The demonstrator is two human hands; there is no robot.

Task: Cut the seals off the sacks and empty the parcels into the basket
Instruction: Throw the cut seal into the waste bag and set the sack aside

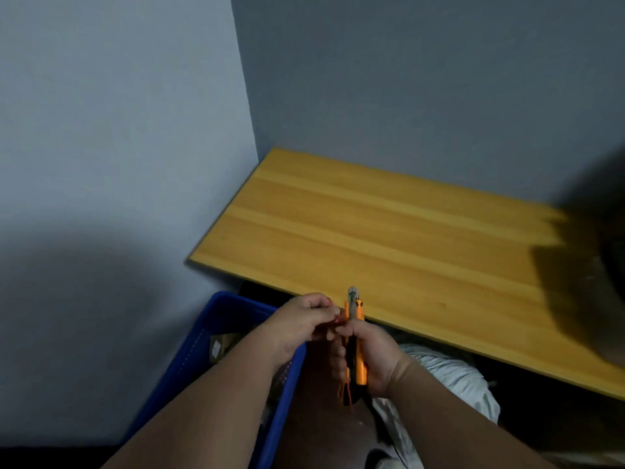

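Down low, right hand (372,353) clenched round orange cutter (355,336), blade end up, just before wooden tabletop (389,231) edge. Left hand (304,319) beside it, fingertips pinched on something small and reddish, too blurred to name. Blue basket (216,336) under left forearm, parcel (221,346) partly seen inside. White sack (449,377) below table, behind right wrist.
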